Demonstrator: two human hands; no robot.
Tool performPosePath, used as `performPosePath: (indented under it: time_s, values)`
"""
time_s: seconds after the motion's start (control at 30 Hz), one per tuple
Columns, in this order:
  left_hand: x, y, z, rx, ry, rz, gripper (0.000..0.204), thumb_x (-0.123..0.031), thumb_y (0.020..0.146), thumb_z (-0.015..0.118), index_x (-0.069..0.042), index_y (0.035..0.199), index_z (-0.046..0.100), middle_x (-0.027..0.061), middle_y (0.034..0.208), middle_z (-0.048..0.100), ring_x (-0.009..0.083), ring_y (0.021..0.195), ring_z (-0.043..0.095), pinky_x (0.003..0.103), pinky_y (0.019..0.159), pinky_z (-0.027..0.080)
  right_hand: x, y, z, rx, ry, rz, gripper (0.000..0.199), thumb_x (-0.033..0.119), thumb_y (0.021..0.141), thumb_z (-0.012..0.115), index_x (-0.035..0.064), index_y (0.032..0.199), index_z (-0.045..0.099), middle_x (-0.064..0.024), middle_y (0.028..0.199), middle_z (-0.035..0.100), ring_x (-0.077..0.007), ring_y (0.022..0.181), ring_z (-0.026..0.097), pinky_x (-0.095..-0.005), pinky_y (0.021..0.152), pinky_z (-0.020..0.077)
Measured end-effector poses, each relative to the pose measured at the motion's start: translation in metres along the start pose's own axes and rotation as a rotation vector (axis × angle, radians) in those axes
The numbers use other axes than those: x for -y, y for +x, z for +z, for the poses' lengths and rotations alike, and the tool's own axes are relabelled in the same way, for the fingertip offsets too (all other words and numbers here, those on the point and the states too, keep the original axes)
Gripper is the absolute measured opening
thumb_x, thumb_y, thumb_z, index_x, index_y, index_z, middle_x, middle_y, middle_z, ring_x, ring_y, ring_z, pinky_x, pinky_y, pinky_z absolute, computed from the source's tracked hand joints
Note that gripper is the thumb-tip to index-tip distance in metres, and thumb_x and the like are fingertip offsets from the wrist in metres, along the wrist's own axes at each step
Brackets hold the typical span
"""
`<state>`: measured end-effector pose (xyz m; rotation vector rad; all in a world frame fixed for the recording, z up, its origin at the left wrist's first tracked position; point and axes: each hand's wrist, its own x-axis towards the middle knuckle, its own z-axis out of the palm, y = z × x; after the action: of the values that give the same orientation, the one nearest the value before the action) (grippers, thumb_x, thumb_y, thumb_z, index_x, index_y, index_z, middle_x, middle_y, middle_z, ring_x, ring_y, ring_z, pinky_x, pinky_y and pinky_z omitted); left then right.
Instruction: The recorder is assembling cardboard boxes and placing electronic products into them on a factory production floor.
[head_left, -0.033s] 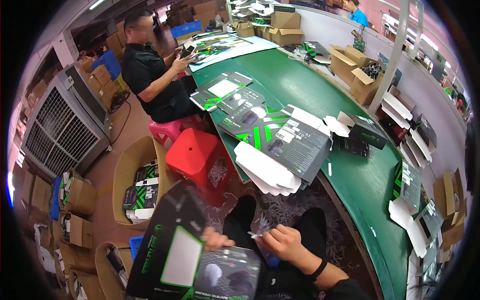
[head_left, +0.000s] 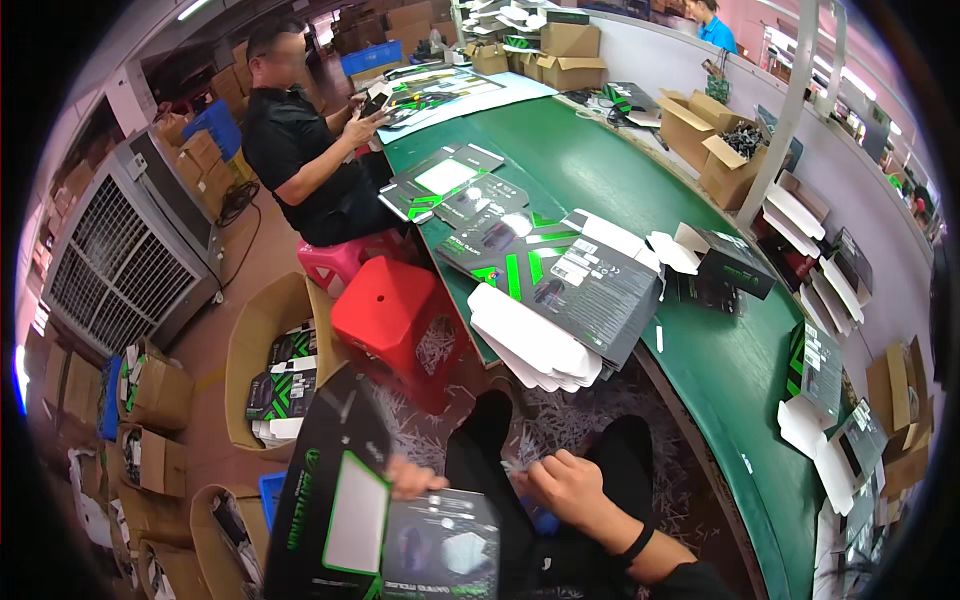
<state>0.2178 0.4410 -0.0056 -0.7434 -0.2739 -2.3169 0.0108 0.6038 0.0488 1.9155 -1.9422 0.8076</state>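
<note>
Our left hand (head_left: 412, 478) grips the unfolded computer-mouse carton (head_left: 375, 520) at the upper edge of its picture panel; the wrist is lost behind the cardboard, so we cannot tell where every finger presses. Our right hand (head_left: 572, 490) is curled, thumb and fingers pinched together around a small pale scrap (head_left: 512, 466), too blurred for us to name surely. We have the black-and-green carton tilted over the left side of our lap, its white panel facing up; holding it by one edge probably steadies it while leaving the right hand free for finer work.

Around our dark-trousered knees (head_left: 620, 455), white paper shreds (head_left: 400, 425) litter the floor. Just ahead, a stack of flat cartons (head_left: 600, 290) rests on the green bench (head_left: 720, 380), white flaps jutting past the near edge, which seems to put them within easy reach. To the right of that stack lies a partly folded carton (head_left: 735, 265).

A red stool (head_left: 385, 310) stands beside the bench, and a large cardboard box (head_left: 250, 380) left of it holds more printed cartons, likely gathered there off the bench. Beyond, a co-worker (head_left: 300, 160) in black sits on a pink stool (head_left: 325, 262).
</note>
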Motion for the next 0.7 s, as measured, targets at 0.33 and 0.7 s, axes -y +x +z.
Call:
performPosePath:
  time_s: [0.33,0.7]
  values:
    - [-0.024,0.022,0.041,-0.730,1.945,-0.098,0.027,-0.016,0.100,0.054,0.003,0.119,0.061,0.0122,0.104,0.072,0.0187,0.095,0.065,0.034,0.088,0.049,-0.045,-0.018,-0.029,-0.005,0.078,0.626,0.026,0.004,0.071,0.079,0.0058,0.088,0.059,-0.0144,0.085,0.058,-0.0344,0.073,0.062,-0.0460,0.062,0.0496]
    - [0.050,0.038,0.043,-0.096,2.120,-0.580,0.032,-0.028,0.090,0.071,-0.001,0.102,0.058,0.0178,0.097,0.059,0.0379,0.097,0.053,0.046,0.089,0.040,-0.024,-0.002,-0.020,0.497,0.427,0.279,0.047,0.057,0.085,0.069,0.0101,0.089,0.063,-0.0109,0.079,0.067,-0.0338,0.072,0.069,-0.0440,0.061,0.0534]
